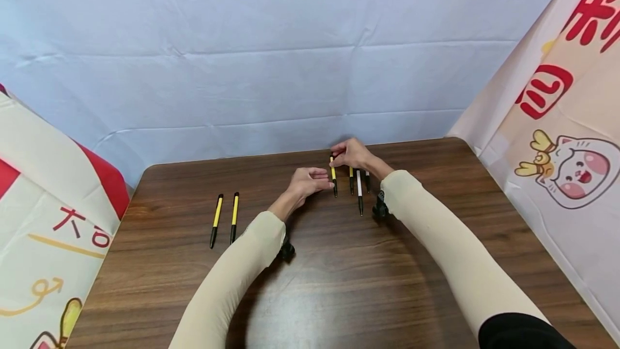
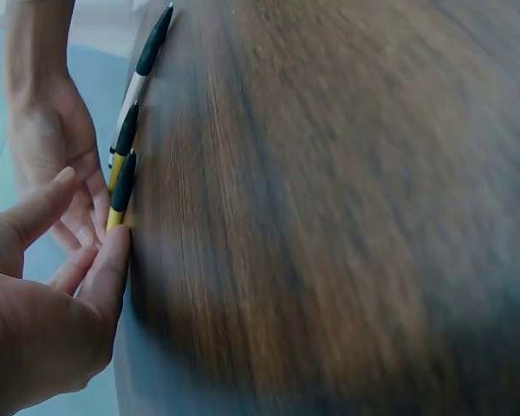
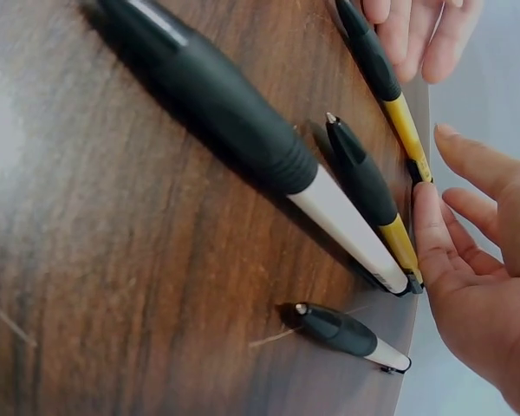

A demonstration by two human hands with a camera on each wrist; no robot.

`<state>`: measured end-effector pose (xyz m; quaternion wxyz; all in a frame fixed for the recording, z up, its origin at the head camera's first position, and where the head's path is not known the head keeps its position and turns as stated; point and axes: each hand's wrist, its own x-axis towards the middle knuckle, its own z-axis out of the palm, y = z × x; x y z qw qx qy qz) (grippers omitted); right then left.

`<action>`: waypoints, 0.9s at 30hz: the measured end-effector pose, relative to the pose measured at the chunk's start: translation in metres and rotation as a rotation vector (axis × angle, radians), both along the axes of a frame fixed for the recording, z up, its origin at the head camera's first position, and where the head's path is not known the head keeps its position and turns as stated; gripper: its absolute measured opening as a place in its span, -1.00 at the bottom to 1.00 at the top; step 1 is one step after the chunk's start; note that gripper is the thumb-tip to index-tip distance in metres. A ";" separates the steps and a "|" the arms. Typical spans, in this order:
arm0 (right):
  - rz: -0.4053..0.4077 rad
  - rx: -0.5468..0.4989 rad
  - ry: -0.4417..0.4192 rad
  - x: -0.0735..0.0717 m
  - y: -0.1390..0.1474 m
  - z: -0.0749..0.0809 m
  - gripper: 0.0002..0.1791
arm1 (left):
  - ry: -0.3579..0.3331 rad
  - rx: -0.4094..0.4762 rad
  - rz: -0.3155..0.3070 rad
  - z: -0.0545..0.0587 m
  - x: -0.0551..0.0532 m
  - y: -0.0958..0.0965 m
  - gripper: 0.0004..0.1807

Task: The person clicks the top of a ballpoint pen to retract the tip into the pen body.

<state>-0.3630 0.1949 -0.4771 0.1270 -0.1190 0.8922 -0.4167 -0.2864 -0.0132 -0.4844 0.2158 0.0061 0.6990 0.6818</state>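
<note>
A yellow-and-black pen (image 1: 333, 175) lies between the two hands near the table's far edge. My right hand (image 1: 352, 153) is over its back end; a fingertip (image 3: 426, 195) touches there, the thumb held apart. My left hand (image 1: 306, 181) reaches in from the left, its fingertips at the pen's side and its thumb raised. Just right of this pen lie a second yellow-and-black pen (image 3: 390, 227), a white-and-black pen (image 1: 359, 190) and another white-and-black pen (image 3: 351, 336), partly behind the right wrist in the head view.
Two more yellow-and-black pens, one farther left (image 1: 216, 221) and one beside it (image 1: 234, 214), lie near the left forearm, which covers the second one's tip. The brown wooden table (image 1: 329, 284) meets a pale cloth backdrop (image 1: 271, 79). Printed cloths hang at both sides.
</note>
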 end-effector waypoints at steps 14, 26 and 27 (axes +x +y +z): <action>0.027 0.079 -0.011 -0.007 -0.002 -0.002 -0.37 | 0.141 -0.203 0.088 -0.007 0.004 0.019 -0.44; 0.051 0.168 -0.002 -0.009 -0.005 0.002 -0.44 | 0.268 -0.340 0.130 -0.012 0.004 0.028 -0.48; 0.053 0.169 -0.003 -0.009 -0.006 0.002 -0.44 | 0.283 -0.365 0.133 -0.012 0.004 0.028 -0.48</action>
